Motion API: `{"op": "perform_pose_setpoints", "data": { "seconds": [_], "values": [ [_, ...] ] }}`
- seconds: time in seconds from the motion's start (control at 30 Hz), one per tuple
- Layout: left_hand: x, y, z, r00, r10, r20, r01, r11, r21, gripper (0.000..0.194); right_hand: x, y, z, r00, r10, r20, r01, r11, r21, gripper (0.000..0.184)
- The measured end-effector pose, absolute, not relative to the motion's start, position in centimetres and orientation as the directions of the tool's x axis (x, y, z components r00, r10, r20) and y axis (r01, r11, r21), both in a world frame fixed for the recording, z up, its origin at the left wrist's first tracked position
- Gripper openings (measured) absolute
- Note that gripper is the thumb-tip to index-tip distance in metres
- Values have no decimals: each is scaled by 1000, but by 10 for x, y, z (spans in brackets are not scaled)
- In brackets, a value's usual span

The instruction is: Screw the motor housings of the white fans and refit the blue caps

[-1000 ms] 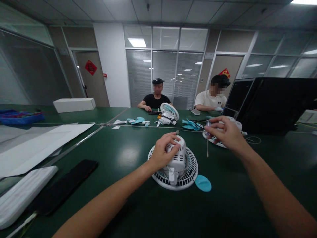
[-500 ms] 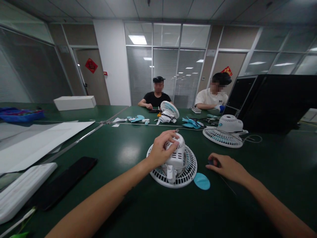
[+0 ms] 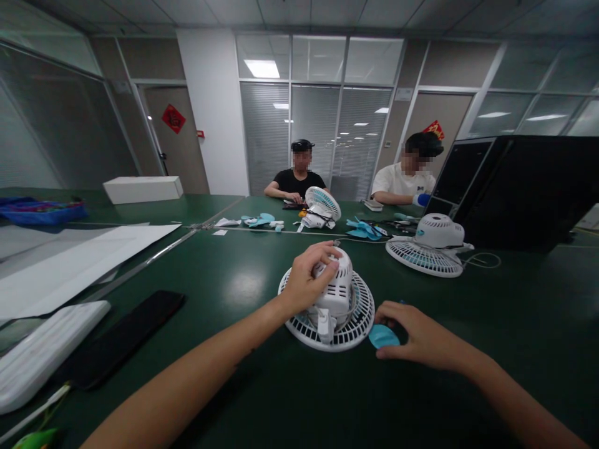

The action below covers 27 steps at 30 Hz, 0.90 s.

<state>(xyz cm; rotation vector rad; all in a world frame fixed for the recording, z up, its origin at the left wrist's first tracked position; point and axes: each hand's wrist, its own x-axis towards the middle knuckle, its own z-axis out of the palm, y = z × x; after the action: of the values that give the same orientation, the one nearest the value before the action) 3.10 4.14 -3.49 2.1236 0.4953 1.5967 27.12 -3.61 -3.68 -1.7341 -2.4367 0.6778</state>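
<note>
My left hand point(image 3: 311, 274) is wrapped over the motor housing of a white fan point(image 3: 339, 293), which lies grille-down on the table with its plug tucked against the base of the housing. At the lower right of the grille lies a round light-blue disc point(image 3: 384, 337). My right hand point(image 3: 414, 333) reaches around this disc, thumb and fingers apart on either side of it. Whether the fingertips touch it I cannot tell. A small dark-blue bit of something shows just behind my right hand, mostly hidden by it.
A second white fan point(image 3: 437, 249) lies grille-down at the right, before a large black monitor point(image 3: 524, 193). Farther back are another fan point(image 3: 321, 209), blue blades point(image 3: 367, 229) and two seated people. A black phone-like slab point(image 3: 135, 330), white bar point(image 3: 51, 349) and paper sheets point(image 3: 88, 262) lie left.
My right hand has let go of a dark-handled tool with a thin shaft, moved left to the blue disc and spread its fingers. My left hand stays on the fan.
</note>
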Motion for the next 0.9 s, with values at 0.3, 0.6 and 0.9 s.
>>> {"op": "perform_pose_setpoints", "data": {
  "seconds": [0.3, 0.6, 0.9],
  "values": [
    [33, 44, -35, 242, 648, 722, -116, -719, 685, 21, 293, -33, -18, -260, 966, -16, 766, 196, -612, 48],
    [33, 41, -36, 225, 654, 722, -133, -714, 688, 13, 249, -6, 21, -250, 876, 414, 460, 483, -745, 46],
    [39, 46, -47, 175, 722, 669, -142, -654, 743, 40, 202, 36, 41, -237, 778, 582, 317, 628, -710, 46]
  ]
}}
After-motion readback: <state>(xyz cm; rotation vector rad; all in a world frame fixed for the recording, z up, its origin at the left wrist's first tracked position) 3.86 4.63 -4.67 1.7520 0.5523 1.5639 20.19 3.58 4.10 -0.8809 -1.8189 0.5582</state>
